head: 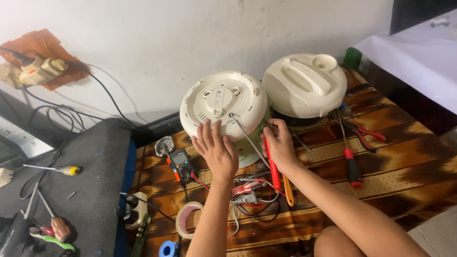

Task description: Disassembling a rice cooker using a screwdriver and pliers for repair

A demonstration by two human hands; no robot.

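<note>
A cream round appliance base (223, 102) lies upturned on a brown patterned mat, its underside facing me. My left hand (215, 147) rests flat on its near rim, fingers spread. My right hand (279, 145) grips a red-handled screwdriver (272, 164), and a long metal shaft (247, 137) runs from that hand up to a point near the middle of the underside. Beside the base sits the cream lid (304, 84) with its handle facing up.
A multimeter (182, 164) with red and black leads lies left of my left hand. Tape rolls (186, 219), pliers (364, 133), another red screwdriver (351, 164) and an orange one (288, 190) lie around. A dark bench at left holds more screwdrivers (59, 170). A wall socket (38, 70) trails cables.
</note>
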